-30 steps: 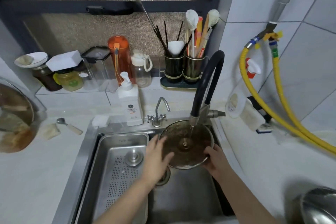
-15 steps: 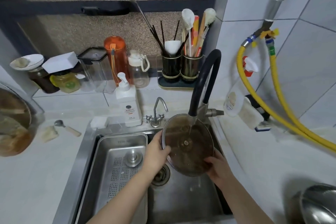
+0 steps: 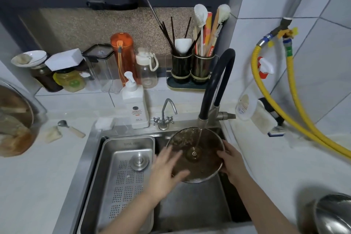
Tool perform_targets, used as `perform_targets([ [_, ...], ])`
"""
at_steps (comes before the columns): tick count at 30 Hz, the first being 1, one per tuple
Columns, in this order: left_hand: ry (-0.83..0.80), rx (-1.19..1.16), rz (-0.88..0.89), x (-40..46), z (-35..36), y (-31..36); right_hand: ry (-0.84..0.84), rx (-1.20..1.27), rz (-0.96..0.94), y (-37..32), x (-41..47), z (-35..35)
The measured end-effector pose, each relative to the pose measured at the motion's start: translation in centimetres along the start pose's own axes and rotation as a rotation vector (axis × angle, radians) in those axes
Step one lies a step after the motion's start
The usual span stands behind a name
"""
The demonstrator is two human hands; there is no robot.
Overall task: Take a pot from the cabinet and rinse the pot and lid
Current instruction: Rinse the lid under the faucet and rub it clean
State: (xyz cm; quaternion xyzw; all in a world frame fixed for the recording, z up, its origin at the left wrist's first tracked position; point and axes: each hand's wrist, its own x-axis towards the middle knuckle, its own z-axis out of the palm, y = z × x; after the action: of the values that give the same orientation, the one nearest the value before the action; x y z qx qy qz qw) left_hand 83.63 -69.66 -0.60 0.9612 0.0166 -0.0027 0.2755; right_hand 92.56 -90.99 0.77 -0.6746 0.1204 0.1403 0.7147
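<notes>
Round brown-tinted glass lid with metal rim held tilted over the steel sink basin, under a thin stream from the black curved hose faucet. Right hand at the lid's 3 o'clock edge, grip closed on the rim. Left hand at 8 o'clock, blurred, fingers spread flat across the glass, clasping nothing. Shiny steel pot on the white surface, well apart at 4 o'clock.

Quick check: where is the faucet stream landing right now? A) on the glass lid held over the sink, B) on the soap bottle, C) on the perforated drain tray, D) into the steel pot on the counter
A: the water from the black faucet falls onto the glass lid, which the right hand holds over the sink.
</notes>
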Motion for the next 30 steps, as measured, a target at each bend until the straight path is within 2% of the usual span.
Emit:
perform_targets([
  [2, -0.127, 0.104, 0.176, 0.5, 0.4, 1.6, -0.019, -0.012, -0.016, -0.5, -0.1, 0.5],
  [4, -0.198, 0.113, 0.292, 0.8, 0.8, 3.5, -0.04, -0.009, -0.031, -0.9, -0.5, 1.2],
  [7, -0.039, -0.074, 0.315, 1.2, 0.9, 4.4, -0.063, 0.043, -0.052, -1.5, -1.0, 2.2],
  [9, 0.064, -0.226, 0.231, 1.5, 0.1, 4.5, -0.111, 0.132, -0.031, -1.9, -1.2, 2.6],
  [11, 0.089, -0.429, 0.09, 2.3, -0.8, 4.6, -0.173, 0.118, -0.029, -2.3, -1.4, 3.0],
  [14, 0.09, -0.758, -0.088, 3.6, -1.7, 5.5, -0.258, -0.068, -0.094, -2.5, -1.4, 4.0],
  [21, 0.111, -1.27, -0.428, 6.0, -1.7, 8.0, -0.191, -0.47, -0.239, -2.4, -0.4, 3.7],
  [24, 0.118, -1.373, -0.498, 6.6, -2.0, 9.0, -0.175, -0.574, -0.281, -2.5, -0.3, 2.6],
  [30, 0.107, -1.344, -0.561, 8.3, -2.1, 10.6, -0.071, -0.555, -0.254, -3.3, 1.0, -0.3],
])
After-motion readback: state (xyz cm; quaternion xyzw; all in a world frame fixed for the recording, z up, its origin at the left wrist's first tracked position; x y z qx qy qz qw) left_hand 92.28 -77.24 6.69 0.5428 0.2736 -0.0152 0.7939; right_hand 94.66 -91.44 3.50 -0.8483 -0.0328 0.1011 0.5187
